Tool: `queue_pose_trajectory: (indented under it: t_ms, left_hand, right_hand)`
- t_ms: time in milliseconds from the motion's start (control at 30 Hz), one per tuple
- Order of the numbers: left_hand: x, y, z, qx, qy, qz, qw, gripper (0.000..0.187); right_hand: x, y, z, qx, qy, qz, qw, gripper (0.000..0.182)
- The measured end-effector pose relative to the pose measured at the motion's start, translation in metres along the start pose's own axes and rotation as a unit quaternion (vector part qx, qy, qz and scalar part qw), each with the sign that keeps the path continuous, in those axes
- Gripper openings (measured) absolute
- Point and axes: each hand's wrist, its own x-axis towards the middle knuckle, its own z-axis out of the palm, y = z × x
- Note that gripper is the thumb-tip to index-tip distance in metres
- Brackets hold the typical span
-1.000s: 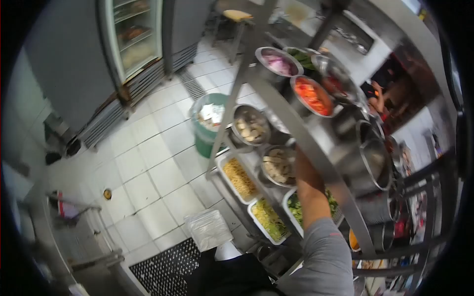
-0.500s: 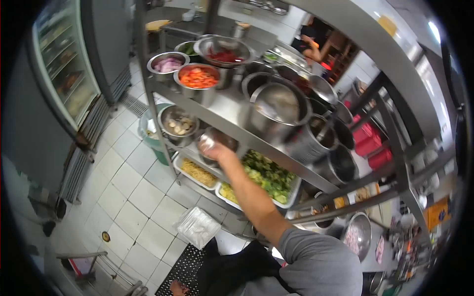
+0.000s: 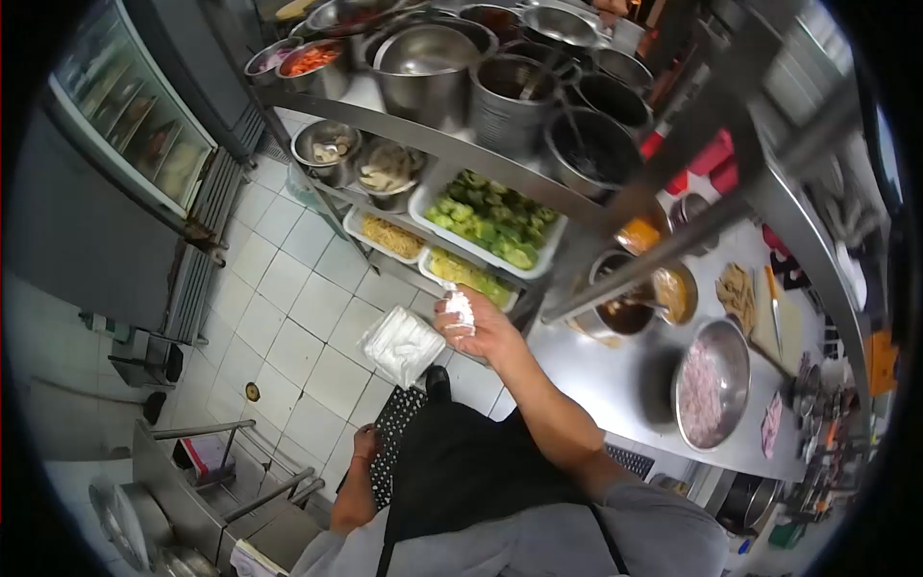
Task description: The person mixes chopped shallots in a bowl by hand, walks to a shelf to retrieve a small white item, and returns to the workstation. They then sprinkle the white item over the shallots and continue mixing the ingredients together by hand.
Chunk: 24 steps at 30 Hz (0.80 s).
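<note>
My right hand (image 3: 483, 332) is in front of the shelf's lower corner, its fingers curled around a crumpled-looking white clump (image 3: 460, 313); the frames do not show what it is made of. Just left of it is a bundle of clear-white plastic (image 3: 402, 346). Low at my side hangs my left hand (image 3: 365, 442), fingers curled in, with nothing visible in it, over a black perforated mat (image 3: 383, 452). Beyond the right hand are a tray of chopped green vegetables (image 3: 500, 221), a tray of yellow strips (image 3: 389, 237) and a bowl of pale slices (image 3: 388, 171).
Several pots and bowls, including diced orange-red vegetables (image 3: 312, 60), crowd the upper steel shelf (image 3: 433, 144). On the steel counter (image 3: 606, 385) to the right are a bowl of pinkish pieces (image 3: 710, 389) and a knife (image 3: 774, 306) on a board. A glass-door fridge (image 3: 135, 115) stands left.
My right hand has drawn back from a bowl on the lower shelf toward me, the white clump still in it. My left hand has come further into view. The view has shifted toward the counter.
</note>
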Motion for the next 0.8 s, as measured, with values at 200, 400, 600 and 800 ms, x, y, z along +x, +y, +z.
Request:
queue_pose_trajectory:
  t_ms: [200,400,600,800]
  left_hand:
    - [-0.027,-0.015,0.048,0.103,-0.088,-0.046,0.990,0.027]
    - [-0.054,-0.042,0.058,0.159,-0.095,-0.105,0.977,0.034]
    - [-0.059,-0.014,0.076,0.189,-0.114,-0.072,0.973,0.042]
    - [-0.070,0.051,0.104,0.220,-0.111,0.047,0.968,0.050]
  right_hand:
    - [-0.170,0.020,-0.036,-0.017,-0.065,-0.121,0.990,0.027]
    - [-0.409,0.012,-0.025,-0.174,0.138,-0.661,0.716,0.022]
    - [-0.511,-0.030,-0.087,-0.548,0.530,-0.518,0.388,0.047]
    - [-0.571,-0.024,-0.111,-0.582,0.642,-0.445,0.226,0.046]
